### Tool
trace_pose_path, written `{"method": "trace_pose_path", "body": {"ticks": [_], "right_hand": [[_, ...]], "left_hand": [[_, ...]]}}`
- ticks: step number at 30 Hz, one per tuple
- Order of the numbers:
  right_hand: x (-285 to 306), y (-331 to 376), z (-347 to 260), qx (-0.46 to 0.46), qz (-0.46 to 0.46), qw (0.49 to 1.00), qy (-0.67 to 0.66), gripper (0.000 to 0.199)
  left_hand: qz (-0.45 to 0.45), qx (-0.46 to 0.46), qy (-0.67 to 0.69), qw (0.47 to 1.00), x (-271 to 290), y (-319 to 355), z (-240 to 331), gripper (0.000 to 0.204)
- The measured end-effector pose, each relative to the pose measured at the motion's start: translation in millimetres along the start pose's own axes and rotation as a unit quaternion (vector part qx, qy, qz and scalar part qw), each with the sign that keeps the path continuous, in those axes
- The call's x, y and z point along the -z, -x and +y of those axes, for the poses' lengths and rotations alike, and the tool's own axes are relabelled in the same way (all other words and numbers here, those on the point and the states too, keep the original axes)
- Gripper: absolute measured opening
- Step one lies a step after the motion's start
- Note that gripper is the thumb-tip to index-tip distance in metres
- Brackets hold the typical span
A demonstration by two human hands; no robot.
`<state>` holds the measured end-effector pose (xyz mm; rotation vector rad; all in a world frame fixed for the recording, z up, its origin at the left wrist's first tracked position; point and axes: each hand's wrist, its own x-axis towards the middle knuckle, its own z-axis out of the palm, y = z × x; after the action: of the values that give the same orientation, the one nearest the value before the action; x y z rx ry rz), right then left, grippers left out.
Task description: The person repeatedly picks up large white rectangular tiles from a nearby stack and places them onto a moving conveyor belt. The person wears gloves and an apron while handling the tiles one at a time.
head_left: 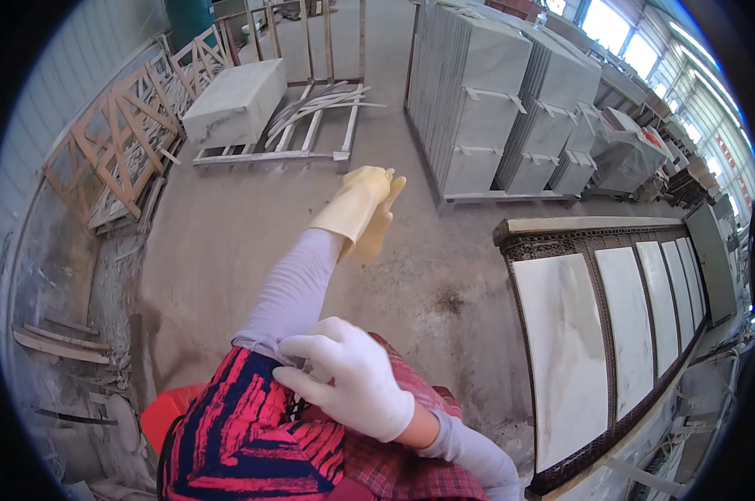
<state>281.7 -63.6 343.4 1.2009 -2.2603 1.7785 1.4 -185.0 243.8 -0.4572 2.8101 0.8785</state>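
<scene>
My left arm reaches out ahead over the floor, in a pale lavender sleeve. My left hand (362, 199) wears a yellow rubber glove, its fingers curled. A second yellow rubber glove (374, 238) hangs beside it and appears gripped in that hand; the exact grip is hidden. My right hand (352, 380), in a white knit glove, is bent back over my left upper arm. Its thumb and fingers pinch at the edge of a red and navy patterned sleeve (248, 417), where that meets the lavender one.
At right, pale stone slabs (561, 351) lie in a row on a dark conveyor (553, 245). Stacked slabs (469, 108) stand on a rack beyond. A stone block (237, 104) rests on a pallet (277, 156) at the far left. Wooden frames (114, 150) lean by the left wall.
</scene>
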Motion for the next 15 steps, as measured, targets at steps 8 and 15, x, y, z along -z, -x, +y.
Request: {"method": "trace_pose_path", "body": {"ticks": [8, 15], "right_hand": [[-8.6, 14.9, -1.5, 0.076, 0.030, 0.996, -0.037, 0.014], [-9.3, 18.7, 13.0, -0.106, -0.039, 0.975, -0.191, 0.019]], "left_hand": [[-0.188, 0.029, 0.044, 0.981, -19.8, 28.9, -4.5, 0.042], [-0.078, -0.029, -0.081, 0.993, -26.1, 24.9, 2.2, 0.041]]}}
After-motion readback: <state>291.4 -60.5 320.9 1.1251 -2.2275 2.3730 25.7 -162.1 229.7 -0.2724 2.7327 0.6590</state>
